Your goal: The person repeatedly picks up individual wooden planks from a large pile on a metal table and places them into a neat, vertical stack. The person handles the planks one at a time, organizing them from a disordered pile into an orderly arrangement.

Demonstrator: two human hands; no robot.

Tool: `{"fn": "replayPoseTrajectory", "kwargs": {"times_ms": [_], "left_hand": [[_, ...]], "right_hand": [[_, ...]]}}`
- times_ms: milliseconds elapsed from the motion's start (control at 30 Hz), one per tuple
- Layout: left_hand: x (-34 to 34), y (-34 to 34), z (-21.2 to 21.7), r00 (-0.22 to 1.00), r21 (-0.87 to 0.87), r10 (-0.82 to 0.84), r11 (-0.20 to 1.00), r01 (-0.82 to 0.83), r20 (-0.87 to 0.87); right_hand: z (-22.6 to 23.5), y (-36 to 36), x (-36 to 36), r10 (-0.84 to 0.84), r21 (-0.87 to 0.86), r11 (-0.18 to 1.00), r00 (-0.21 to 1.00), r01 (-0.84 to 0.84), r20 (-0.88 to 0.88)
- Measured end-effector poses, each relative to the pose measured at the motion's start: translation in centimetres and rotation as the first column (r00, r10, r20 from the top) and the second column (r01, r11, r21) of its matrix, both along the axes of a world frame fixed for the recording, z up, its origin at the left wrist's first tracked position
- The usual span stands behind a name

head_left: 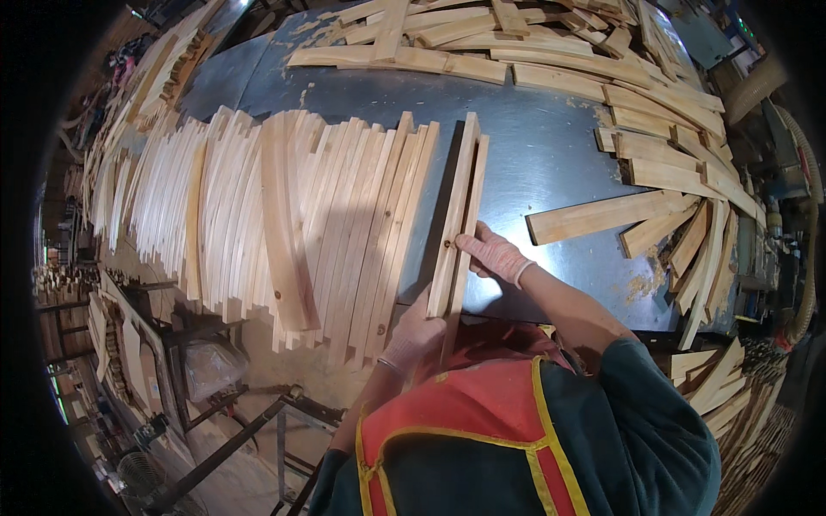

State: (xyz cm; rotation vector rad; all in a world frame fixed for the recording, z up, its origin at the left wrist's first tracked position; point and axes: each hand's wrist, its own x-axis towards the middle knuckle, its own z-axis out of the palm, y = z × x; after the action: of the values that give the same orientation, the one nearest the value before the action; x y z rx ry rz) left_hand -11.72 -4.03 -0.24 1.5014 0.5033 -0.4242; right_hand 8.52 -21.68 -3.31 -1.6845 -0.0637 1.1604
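Two long pale wooden strips (457,210) stand out from my body over the metal table, side by side with a narrow dark gap between them. My right hand (495,255), in a light knit glove, is closed round them near the middle, its thumb beside a dark knot. My left hand (415,334), gloved too, is closed at the near end of the left strip; its fingers are partly hidden. To the left lies a wide row of similar wooden strips (344,206), packed edge to edge. A broader, slightly curved board (284,232) rests across the top of that row.
The dark metal table (533,163) carries sawdust. Loose boards (585,73) are heaped along its far and right sides, with one board (602,213) jutting toward my right hand. A metal frame (275,413) stands at the lower left. A ridged hose (807,232) hangs at the far right.
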Motion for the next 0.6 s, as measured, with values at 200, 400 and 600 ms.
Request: {"fn": "replayPoseTrajectory", "kwargs": {"times_ms": [200, 400, 600], "left_hand": [[-4.2, 3.8, 8.1, 0.92, -0.175, 0.33, 0.913, -0.367, -0.211], [-4.2, 13.1, 8.1, 0.788, -0.16, 0.6, 0.799, -0.58, 0.137], [0.5, 14.4, 8.6, 0.969, 0.978, 0.16, 0.059, -0.201, 0.19]], "right_hand": [[-0.7, 3.0, -1.9, 0.139, -0.19, 0.978, 0.954, -0.089, 0.266], [2.7, 5.6, -0.1, 0.547, -0.172, 0.836, 0.77, -0.521, 0.33], [6.1, -12.0, 7.7, 0.642, -0.609, 0.763, 0.144, -0.216, 0.753]]}}
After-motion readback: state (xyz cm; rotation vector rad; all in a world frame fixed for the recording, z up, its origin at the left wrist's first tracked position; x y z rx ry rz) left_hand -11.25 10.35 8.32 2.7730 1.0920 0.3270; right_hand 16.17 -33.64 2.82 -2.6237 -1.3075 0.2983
